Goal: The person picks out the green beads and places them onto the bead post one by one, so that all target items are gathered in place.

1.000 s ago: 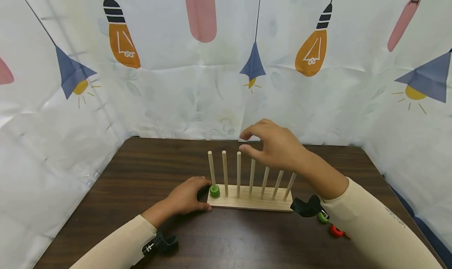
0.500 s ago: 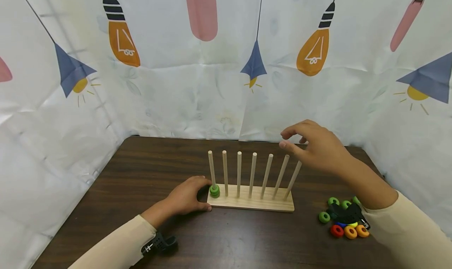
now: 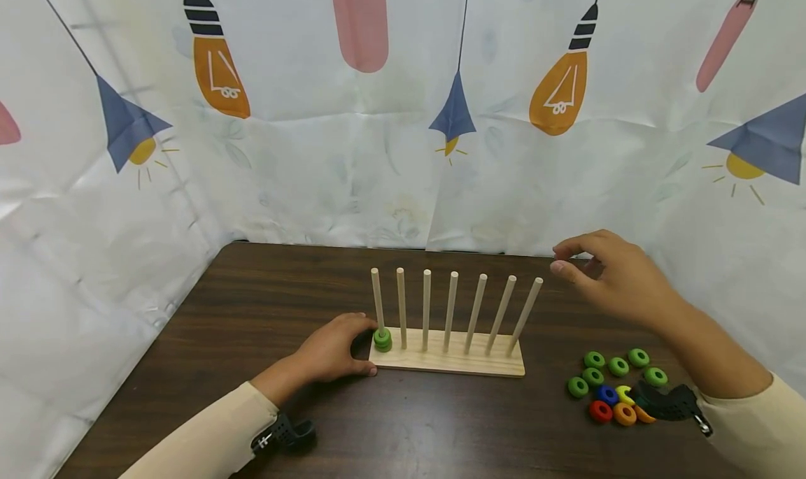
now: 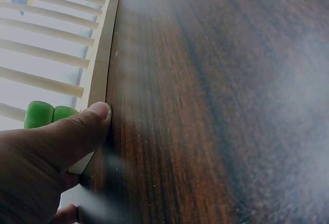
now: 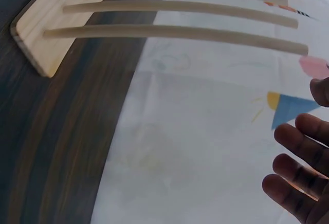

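A wooden peg board (image 3: pixel 450 359) with a row of several upright pegs stands on the table. Two green rings (image 3: pixel 382 340) are stacked at the foot of its leftmost peg. My left hand (image 3: pixel 334 349) grips the board's left end. In the left wrist view its thumb (image 4: pixel 92 118) presses the front edge, and the other fingers are mostly hidden behind. My right hand (image 3: pixel 613 276) hovers in the air to the right of the rightmost peg, holding nothing, its fingers loosely bent. The right wrist view shows its fingertips (image 5: pixel 288 134) apart from the pegs.
Right of the board lies a group of loose rings: several green rings (image 3: pixel 618 366), a blue ring (image 3: pixel 607 395), a yellow ring (image 3: pixel 623 393), a red ring (image 3: pixel 601 412) and orange rings (image 3: pixel 625 415). A patterned white curtain (image 3: pixel 352 185) hangs behind the dark table (image 3: pixel 283 276).
My right hand has moved rightward from above the middle pegs, past the board's right end, uncovering the right-hand pegs and loose rings. The left hand and board have stayed put.
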A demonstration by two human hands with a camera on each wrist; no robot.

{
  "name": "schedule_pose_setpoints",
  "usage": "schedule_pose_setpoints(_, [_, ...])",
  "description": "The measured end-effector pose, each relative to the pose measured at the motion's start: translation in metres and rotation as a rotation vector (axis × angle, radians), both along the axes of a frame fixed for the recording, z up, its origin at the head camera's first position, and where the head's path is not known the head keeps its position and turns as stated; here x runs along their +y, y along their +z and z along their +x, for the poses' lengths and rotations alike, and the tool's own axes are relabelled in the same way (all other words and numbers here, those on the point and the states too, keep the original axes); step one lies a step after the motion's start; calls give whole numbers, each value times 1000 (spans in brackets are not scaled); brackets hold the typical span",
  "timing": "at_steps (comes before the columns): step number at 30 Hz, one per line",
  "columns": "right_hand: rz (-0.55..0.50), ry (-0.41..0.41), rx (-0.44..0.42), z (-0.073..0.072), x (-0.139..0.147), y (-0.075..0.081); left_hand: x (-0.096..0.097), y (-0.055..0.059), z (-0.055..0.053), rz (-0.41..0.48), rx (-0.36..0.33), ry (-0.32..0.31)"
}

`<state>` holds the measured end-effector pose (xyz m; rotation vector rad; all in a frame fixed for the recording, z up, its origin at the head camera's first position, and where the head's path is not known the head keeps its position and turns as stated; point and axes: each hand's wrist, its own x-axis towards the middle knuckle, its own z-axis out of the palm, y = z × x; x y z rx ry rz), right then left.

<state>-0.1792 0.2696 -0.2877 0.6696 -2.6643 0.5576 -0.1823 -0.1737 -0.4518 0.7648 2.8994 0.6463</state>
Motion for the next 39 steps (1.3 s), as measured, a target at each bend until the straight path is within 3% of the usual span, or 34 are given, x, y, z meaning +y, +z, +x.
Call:
schedule_pose_setpoints(10, [52, -47, -33, 5, 33, -19, 0, 2, 0, -2, 15, -17])
schedule_pose_setpoints(39, [64, -192, -293, 25, 117, -94, 0, 1, -1, -17, 5, -7])
